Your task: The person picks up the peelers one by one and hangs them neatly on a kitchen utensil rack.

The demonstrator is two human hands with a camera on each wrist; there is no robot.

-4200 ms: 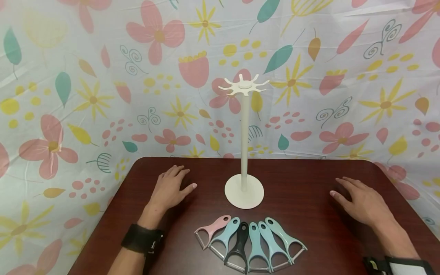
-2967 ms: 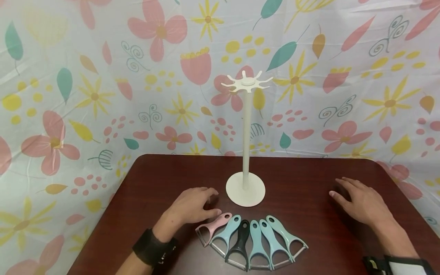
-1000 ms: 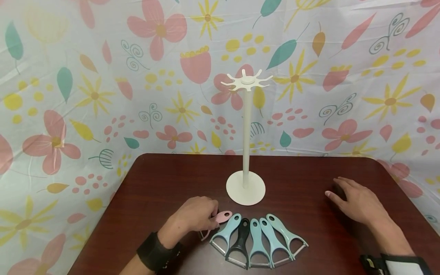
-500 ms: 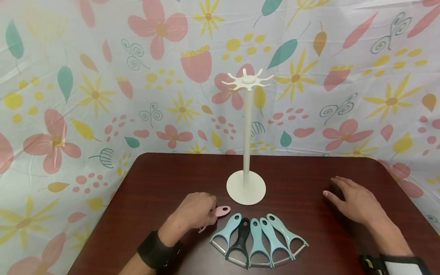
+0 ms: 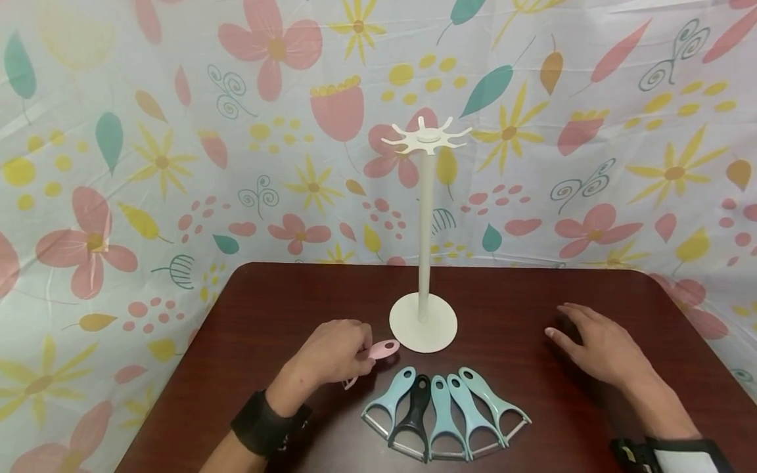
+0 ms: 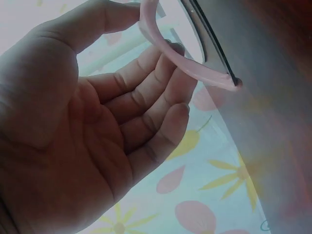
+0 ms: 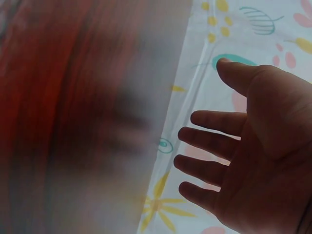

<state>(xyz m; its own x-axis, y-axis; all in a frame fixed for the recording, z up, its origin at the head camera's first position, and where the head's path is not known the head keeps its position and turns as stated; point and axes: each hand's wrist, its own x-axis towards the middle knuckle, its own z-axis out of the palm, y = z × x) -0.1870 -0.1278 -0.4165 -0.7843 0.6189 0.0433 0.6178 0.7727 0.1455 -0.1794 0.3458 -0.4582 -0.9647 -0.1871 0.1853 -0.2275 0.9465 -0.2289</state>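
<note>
In the head view my left hand [image 5: 336,351] pinches a pink peeler [image 5: 384,349], its holed handle end pointing right past the fingers. The left wrist view shows the pink peeler [image 6: 190,67] between thumb and fingers, with part of its forked head and blade in sight. Just behind the remaining peelers stands a cream rack [image 5: 424,230] with a round base and a ring of hooks on top, bare of peelers. My right hand [image 5: 600,345] is at the right side of the table, fingers extended and holding nothing; the right wrist view shows its spread fingers [image 7: 204,165].
Several peelers lie fanned out at the table's front: a light blue peeler [image 5: 391,401] at the left, a black peeler [image 5: 417,410], and more blue and green ones, including a pale green peeler [image 5: 487,397]. Flowered cloth [image 5: 278,151] hangs behind the dark table [image 5: 503,309].
My left hand moved to the pink peeler, took hold of it and lifted it from the row, slightly away from me. The right hand has shifted a little to the left.
</note>
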